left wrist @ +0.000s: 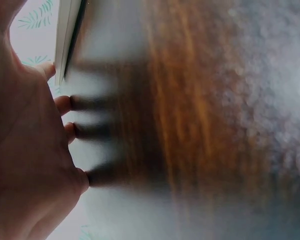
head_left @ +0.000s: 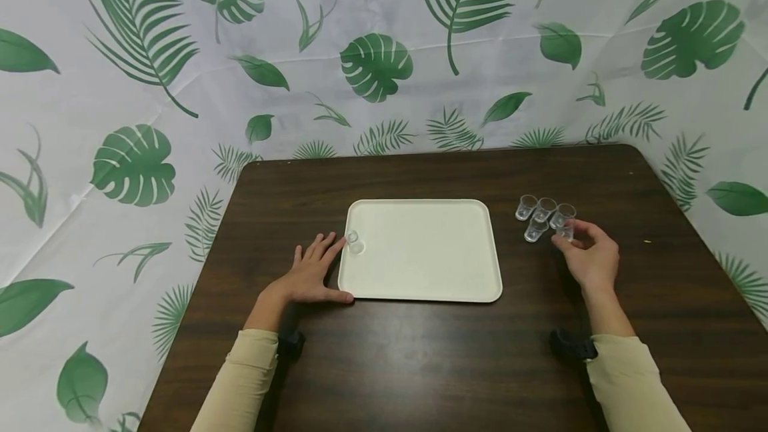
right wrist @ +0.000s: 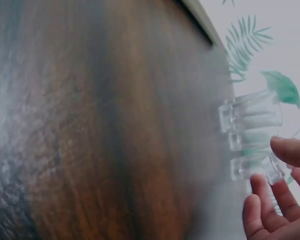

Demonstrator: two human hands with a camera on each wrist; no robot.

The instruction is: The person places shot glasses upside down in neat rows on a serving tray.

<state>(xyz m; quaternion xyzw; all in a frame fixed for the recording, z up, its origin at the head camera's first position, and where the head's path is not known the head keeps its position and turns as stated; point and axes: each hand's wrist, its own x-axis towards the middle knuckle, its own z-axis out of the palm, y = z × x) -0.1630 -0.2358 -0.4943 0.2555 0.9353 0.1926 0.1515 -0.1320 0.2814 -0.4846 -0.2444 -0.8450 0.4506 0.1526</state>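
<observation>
My left hand (head_left: 311,277) lies with its fingers spread at the left side of a cream tray (head_left: 426,252). Its thumb and index finger touch the tray's edge; the other fingertips reach the table in the left wrist view. A small clear shot glass (head_left: 355,243) stands on the tray near the index fingertip, seemingly mouth down. To the right of the tray, my right hand (head_left: 593,257) pinches a clear shot glass (head_left: 565,231) between thumb and fingers. Against it stand several similar shot glasses (head_left: 536,229), wide rims up. The right wrist view shows them (right wrist: 255,112) beside the fingertips.
The dark brown wooden table (head_left: 432,365) extends around the tray. Behind it hangs a white cloth (head_left: 336,12) with green leaf prints, which also runs down the left side. A dark band (head_left: 573,345) circles the right wrist.
</observation>
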